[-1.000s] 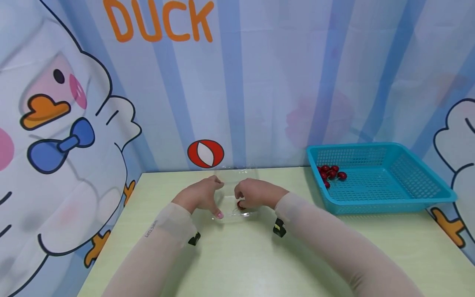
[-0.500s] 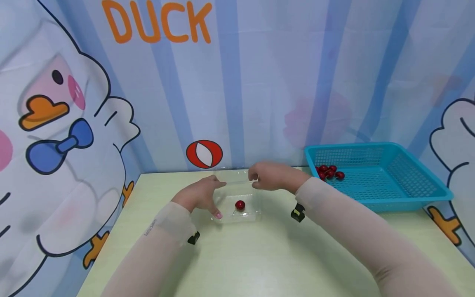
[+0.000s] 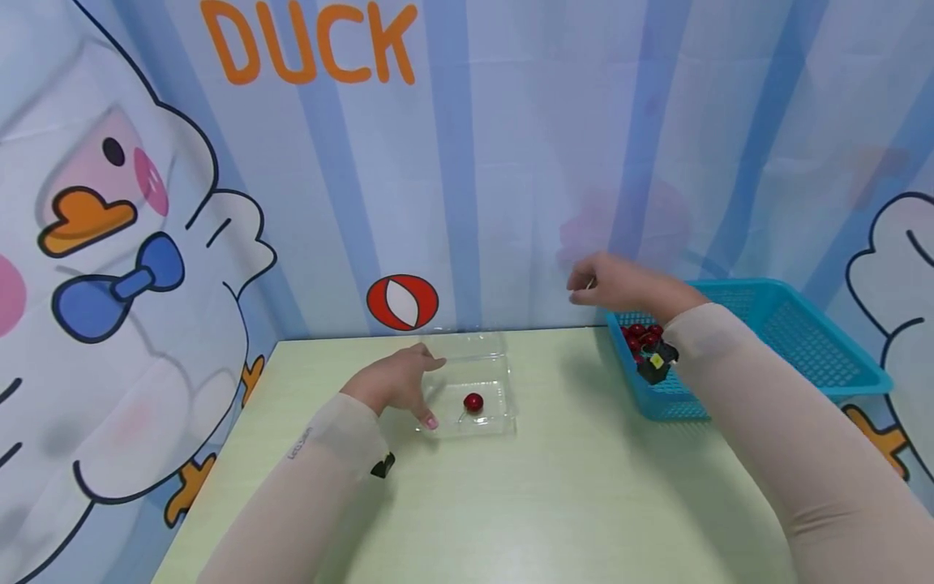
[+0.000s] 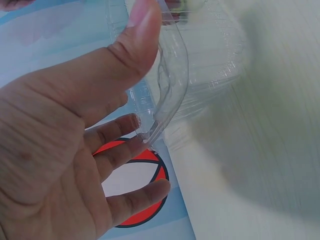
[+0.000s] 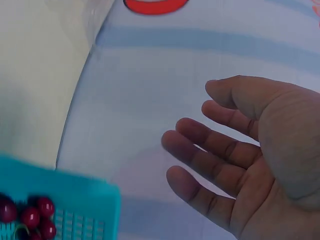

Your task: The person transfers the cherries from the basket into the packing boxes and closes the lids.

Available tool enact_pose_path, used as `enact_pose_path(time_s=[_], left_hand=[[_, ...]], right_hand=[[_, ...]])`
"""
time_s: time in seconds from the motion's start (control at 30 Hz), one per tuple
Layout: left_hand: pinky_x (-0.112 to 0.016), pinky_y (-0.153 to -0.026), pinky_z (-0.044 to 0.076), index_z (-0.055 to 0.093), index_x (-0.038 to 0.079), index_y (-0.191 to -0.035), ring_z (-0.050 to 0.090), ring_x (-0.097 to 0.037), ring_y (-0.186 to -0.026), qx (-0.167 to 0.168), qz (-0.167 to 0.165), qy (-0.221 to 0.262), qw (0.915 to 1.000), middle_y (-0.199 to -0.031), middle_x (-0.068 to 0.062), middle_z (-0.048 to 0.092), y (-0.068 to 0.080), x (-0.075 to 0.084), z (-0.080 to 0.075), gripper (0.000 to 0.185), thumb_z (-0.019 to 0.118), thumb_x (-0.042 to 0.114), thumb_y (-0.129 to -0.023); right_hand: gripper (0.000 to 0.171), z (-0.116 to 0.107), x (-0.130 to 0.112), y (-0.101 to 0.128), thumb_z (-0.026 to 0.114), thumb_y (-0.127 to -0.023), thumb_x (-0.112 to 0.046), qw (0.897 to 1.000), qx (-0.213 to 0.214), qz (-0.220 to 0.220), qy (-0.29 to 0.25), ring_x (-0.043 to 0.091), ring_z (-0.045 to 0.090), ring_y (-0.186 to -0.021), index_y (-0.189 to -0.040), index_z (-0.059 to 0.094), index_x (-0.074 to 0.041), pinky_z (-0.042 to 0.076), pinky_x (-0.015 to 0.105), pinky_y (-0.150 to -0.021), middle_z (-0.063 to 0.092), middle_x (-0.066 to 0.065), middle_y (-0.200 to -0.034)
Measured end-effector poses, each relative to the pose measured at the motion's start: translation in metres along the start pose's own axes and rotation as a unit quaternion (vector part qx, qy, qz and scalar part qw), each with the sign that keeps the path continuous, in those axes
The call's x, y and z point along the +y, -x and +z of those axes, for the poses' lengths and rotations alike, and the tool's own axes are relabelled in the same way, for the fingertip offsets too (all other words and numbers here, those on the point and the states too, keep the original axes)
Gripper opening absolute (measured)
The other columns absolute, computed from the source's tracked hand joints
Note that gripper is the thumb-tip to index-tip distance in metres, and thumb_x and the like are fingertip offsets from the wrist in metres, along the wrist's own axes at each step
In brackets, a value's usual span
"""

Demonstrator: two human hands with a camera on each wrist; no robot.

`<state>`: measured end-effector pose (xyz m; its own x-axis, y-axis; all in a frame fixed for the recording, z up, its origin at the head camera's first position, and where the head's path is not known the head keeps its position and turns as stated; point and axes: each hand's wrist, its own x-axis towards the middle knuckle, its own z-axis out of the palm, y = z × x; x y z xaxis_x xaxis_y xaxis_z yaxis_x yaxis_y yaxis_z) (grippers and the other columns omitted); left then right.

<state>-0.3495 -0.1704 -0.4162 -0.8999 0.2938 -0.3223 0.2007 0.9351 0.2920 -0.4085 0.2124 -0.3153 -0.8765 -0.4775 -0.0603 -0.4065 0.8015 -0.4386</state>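
Clear glossy plastic clamshell box (image 3: pixel 473 388), glossy red cherry (image 3: pixel 473 401), turquoise plastic mesh basket (image 3: pixel 766 345), matt pale tabletop (image 3: pixel 511 503).

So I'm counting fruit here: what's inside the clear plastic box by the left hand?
One red cherry lies in the clear box; its stem is just visible. The left hand covers the box's left edge, so anything under it can't be seen.

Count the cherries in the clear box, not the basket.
1: a single cherry lies in the clear box, beside the left hand. Nothing in the box looks hidden. The rest are in the blue basket.
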Motion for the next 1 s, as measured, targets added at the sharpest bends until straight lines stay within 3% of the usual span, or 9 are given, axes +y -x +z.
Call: enact_pose_path(time_s=[0.17,0.33,0.43,0.6,0.77,0.83,0.9,1.0], left_hand=[[-0.066,-0.125,0.053,0.048,0.030,-0.175,0.048,-0.038,-0.161,0.000,-0.003,-0.004,1.0000,-0.175,-0.010,0.047,0.000,0.001,-0.001,0.115,0.108,0.034,-0.077],[-0.066,-0.125,0.053,0.047,0.032,-0.175,0.048,-0.037,-0.160,-0.003,-0.010,-0.006,0.9999,-0.175,-0.009,0.048,-0.003,0.000,-0.001,0.117,0.109,0.035,-0.075],[-0.067,-0.124,0.053,0.046,0.033,-0.175,0.048,-0.036,-0.160,-0.005,-0.016,-0.005,0.9999,-0.175,-0.008,0.048,-0.004,-0.001,-0.001,0.118,0.109,0.034,-0.075],[-0.067,-0.123,0.054,0.046,0.032,-0.175,0.048,-0.036,-0.160,-0.003,-0.010,-0.013,0.9999,-0.174,-0.009,0.048,-0.004,-0.001,-0.001,0.118,0.109,0.035,-0.076],[-0.066,-0.122,0.055,0.046,0.030,-0.175,0.048,-0.037,-0.160,-0.002,-0.005,-0.015,0.9999,-0.174,-0.009,0.048,-0.002,0.001,-0.001,0.117,0.108,0.034,-0.077],[-0.065,-0.122,0.055,0.046,0.030,-0.175,0.048,-0.037,-0.159,-0.001,-0.003,-0.016,0.9999,-0.174,-0.010,0.049,-0.001,0.001,-0.001,0.117,0.108,0.035,-0.077],[-0.065,-0.122,0.055,0.046,0.030,-0.175,0.048,-0.037,-0.159,-0.001,-0.003,-0.016,0.9999,-0.173,-0.010,0.049,-0.001,0.001,-0.001,0.117,0.108,0.035,-0.076],[-0.065,-0.122,0.056,0.046,0.030,-0.175,0.048,-0.036,-0.159,-0.002,-0.004,-0.019,0.9998,-0.173,-0.009,0.049,-0.001,0.001,-0.002,0.117,0.108,0.035,-0.076]], right_hand=[[0.037,-0.015,0.039,0.006,0.069,-0.114,-0.026,0.999,0.018,0.048,0.019,0.048,0.069,-0.132,-0.138,0.074,0.002,0.061,0.065,-0.108,0.073,0.029,-0.142],[0.034,-0.018,0.080,0.008,0.070,-0.113,-0.022,0.997,0.013,0.075,-0.005,0.042,0.074,-0.117,-0.133,0.076,0.004,0.065,0.059,-0.098,0.075,0.030,-0.136],[0.031,-0.018,0.100,0.010,0.069,-0.113,-0.022,0.996,0.001,0.088,-0.008,0.032,0.073,-0.095,-0.128,0.078,0.004,0.065,0.050,-0.084,0.079,0.026,-0.120],[0.030,-0.015,0.125,0.015,0.066,-0.112,-0.021,0.992,-0.022,0.121,-0.008,0.020,0.057,-0.071,-0.121,0.080,0.005,0.056,0.041,-0.066,0.074,0.011,-0.089],[0.031,-0.007,0.142,0.020,0.066,-0.113,-0.022,0.987,-0.045,0.153,-0.003,0.026,0.064,-0.081,-0.118,0.081,0.004,0.060,0.043,-0.068,0.076,0.014,-0.095],[0.027,-0.003,0.149,0.021,0.066,-0.112,-0.023,0.985,-0.050,0.164,0.000,0.029,0.067,-0.089,-0.110,0.081,0.000,0.060,0.043,-0.068,0.077,0.015,-0.101],[0.027,0.001,0.155,0.020,0.065,-0.112,-0.021,0.984,-0.055,0.170,0.001,0.030,0.066,-0.086,-0.093,0.076,-0.006,0.056,0.041,-0.065,0.074,0.015,-0.093],[0.030,0.007,0.163,0.019,0.064,-0.112,-0.020,0.984,-0.062,0.168,0.005,0.029,0.069,-0.087,-0.083,0.070,-0.012,0.055,0.040,-0.068,0.072,0.011,-0.089]])
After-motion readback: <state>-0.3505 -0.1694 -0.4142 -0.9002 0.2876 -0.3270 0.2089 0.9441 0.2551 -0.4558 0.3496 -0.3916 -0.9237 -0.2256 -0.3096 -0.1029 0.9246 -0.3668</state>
